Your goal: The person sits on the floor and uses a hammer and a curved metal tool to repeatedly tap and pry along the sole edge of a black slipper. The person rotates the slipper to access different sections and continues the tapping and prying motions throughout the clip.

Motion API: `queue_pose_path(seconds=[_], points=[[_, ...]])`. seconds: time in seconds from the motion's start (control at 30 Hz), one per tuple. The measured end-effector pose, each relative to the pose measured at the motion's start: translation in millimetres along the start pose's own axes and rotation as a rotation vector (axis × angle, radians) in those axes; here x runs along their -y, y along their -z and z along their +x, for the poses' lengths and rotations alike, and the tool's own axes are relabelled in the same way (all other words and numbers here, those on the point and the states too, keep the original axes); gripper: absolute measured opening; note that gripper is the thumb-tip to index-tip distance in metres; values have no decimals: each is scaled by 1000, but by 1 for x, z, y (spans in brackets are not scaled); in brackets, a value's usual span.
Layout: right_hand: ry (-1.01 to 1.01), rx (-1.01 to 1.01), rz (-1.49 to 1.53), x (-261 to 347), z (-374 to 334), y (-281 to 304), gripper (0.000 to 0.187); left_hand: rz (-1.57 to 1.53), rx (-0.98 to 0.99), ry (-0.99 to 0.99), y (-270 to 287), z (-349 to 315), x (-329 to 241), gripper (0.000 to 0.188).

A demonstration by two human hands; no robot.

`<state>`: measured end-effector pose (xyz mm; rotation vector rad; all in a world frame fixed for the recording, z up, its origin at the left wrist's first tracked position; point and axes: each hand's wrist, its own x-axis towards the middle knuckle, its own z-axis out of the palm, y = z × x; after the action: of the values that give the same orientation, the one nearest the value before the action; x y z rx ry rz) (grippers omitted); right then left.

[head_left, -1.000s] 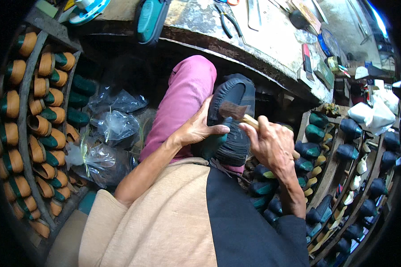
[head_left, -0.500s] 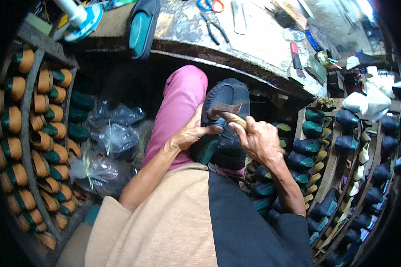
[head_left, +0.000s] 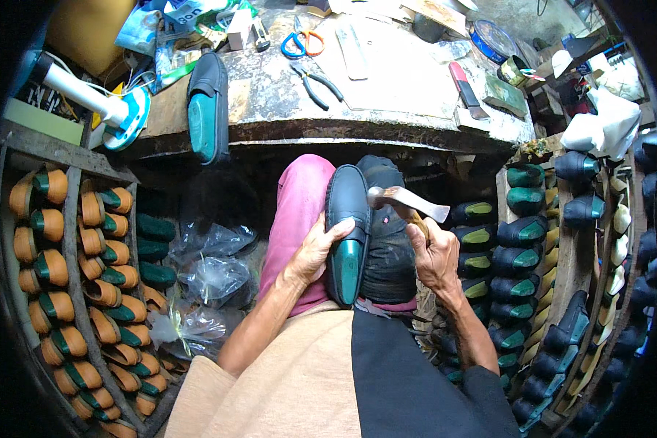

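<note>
A dark loafer [head_left: 348, 191] with a teal insole rests lengthwise on my lap, toe pointing away. My left hand [head_left: 315, 250] is closed round its left side, the thumb lying across the strap. To the right of the shoe, my right hand [head_left: 436, 255] grips a hammer [head_left: 417, 200] by its wooden handle. The hammer's metal head is above my dark-covered right knee, close to the loafer's toe; whether it touches anything I cannot tell.
A worn workbench [head_left: 263, 98] stands ahead, bearing another loafer [head_left: 208, 106], pliers [head_left: 316, 84], scissors [head_left: 302, 42] and a red-handled knife [head_left: 467, 89]. Racks of tan shoes [head_left: 51, 226] are at left, dark shoes [head_left: 515, 259] at right. Plastic bags [head_left: 215, 277] lie beside my left leg.
The loafer has been turned and straightened, so its top and insole now face up. My right hand and the hammer have moved right, off the shoe. The view takes in more of the bench.
</note>
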<state>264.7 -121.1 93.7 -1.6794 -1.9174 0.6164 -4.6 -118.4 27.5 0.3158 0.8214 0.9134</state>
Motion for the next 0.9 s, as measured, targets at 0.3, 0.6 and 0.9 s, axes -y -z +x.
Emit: queue_pose_path(seconds=[0.3, 0.6, 0.9], points=[[-130, -66, -172, 5, 89, 5, 47, 162, 26, -59, -9, -5, 1, 82], [43, -44, -103, -6, 75, 10, 36, 166, 62, -36, -9, -4, 1, 84], [-73, 145, -68, -12, 139, 40, 67, 231, 82, -19, -17, -10, 3, 98]])
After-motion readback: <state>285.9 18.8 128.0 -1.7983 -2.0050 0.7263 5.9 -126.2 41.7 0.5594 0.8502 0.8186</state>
